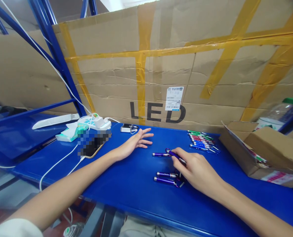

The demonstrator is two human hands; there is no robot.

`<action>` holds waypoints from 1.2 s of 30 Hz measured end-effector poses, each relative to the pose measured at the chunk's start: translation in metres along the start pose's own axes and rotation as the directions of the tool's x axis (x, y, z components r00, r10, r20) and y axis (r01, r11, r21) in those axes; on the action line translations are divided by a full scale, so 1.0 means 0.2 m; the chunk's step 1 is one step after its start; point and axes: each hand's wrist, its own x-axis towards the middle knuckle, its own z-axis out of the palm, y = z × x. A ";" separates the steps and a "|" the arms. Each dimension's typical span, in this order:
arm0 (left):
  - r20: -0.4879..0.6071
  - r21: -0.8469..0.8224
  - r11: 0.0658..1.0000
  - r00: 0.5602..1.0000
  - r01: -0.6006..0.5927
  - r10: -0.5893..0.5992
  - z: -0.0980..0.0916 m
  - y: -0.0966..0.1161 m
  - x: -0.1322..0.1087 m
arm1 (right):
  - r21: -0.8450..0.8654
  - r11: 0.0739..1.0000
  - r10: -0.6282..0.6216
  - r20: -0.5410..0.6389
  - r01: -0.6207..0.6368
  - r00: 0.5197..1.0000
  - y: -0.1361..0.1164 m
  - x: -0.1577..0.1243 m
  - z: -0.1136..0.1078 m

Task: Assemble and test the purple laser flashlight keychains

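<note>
My right hand (193,166) is closed on a purple pen-like light (174,154), pinched between thumb and fingers. Just left of those fingertips a second purple light (160,154) lies on the blue table. Nearer to me lie two more purple lights (165,174) (164,180), side by side, with small clips at their right ends. My left hand (133,143) hovers over or rests on the table with fingers spread, holding nothing. Black and silver lights (129,128) sit just behind it.
Green, red and blue lights (202,141) lie in a row at the back right. Beside them stands an open cardboard box (250,161). A phone (94,146), white cables and a power strip (102,123) are on the left. A large cardboard sheet (106,82) stands behind.
</note>
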 end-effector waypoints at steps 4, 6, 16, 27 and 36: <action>-0.007 -0.008 1.000 1.000 -0.002 0.002 0.00 0.00 0.00 | -0.010 1.000 -0.014 0.007 0.014 1.000 0.00 -0.01 0.00; -0.006 -0.010 1.000 1.000 -0.001 0.001 0.00 0.00 0.00 | -0.014 0.999 -0.031 0.018 0.031 0.999 0.01 -0.01 0.00; -0.007 -0.017 1.000 1.000 0.003 -0.003 0.00 0.00 0.00 | 0.018 0.997 -0.073 -0.038 0.073 0.997 0.00 -0.01 0.00; -0.003 -0.015 1.000 1.000 0.004 -0.004 0.00 0.00 0.00 | 0.095 0.975 -0.207 0.048 0.202 0.977 -0.01 -0.03 -0.01; -0.017 -0.016 1.000 1.000 0.006 -0.007 0.00 0.00 0.00 | 0.045 0.989 -0.135 -0.100 0.140 0.986 0.00 -0.02 -0.01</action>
